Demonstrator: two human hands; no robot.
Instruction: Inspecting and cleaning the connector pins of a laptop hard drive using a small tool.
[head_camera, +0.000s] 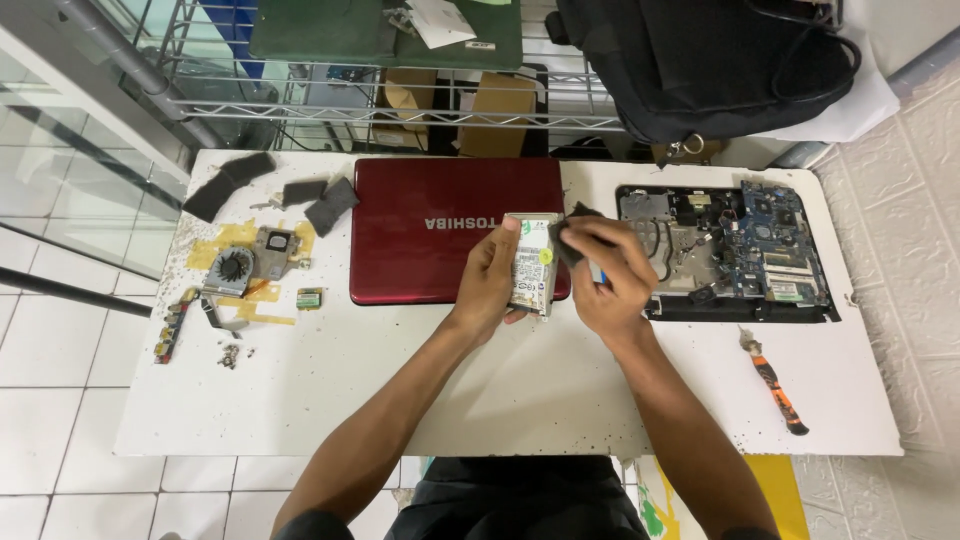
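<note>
Holding a small silver hard drive (531, 264) over the middle of the white table (500, 390), the left hand (490, 285) wraps its fingers around the drive's left side. The right hand (608, 275) pinches a dark cloth (572, 240) tight and presses it on the drive's right edge. A closed red laptop (430, 230) lies just behind the hands, by the far edge. An open laptop base with its blue circuit board (740, 250) sits near the far right corner. A screwdriver with an orange handle (772, 380) lies by the right edge. A cooling fan (235, 268) and grey foam pads (270, 192) rest near the far left corner.
</note>
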